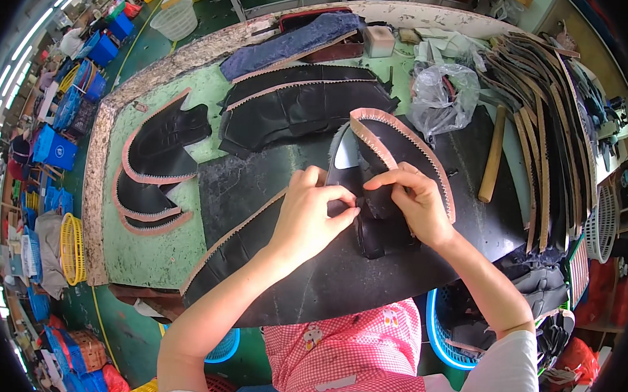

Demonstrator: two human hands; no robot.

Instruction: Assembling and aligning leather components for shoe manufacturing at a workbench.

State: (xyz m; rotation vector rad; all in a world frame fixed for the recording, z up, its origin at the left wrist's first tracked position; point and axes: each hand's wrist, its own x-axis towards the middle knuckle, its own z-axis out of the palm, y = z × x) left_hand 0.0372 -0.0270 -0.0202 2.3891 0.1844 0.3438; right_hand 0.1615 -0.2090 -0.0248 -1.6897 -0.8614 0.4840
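Both my hands are at work on a black leather piece (383,233) edged with a pinkish toothed strip, which curves up and over behind my right hand. My left hand (311,214) pinches its near edge between thumb and fingertips. Close to it, my right hand (417,203) is closed on the same piece, its index finger bent over the leather. A pale patch (346,156) shows on the piece just above my left fingers. The fingertips partly hide the leather where they grip. Under my left forearm lies another black piece with a toothed edge (234,238).
A black mat (307,290) covers the near part of the green table (138,256). More edged black pieces (161,138) lie left and behind. At right are a wooden-handled tool (493,154), a clear plastic bag (445,96) and stacked strips (547,139). A blue basket (438,343) stands below.
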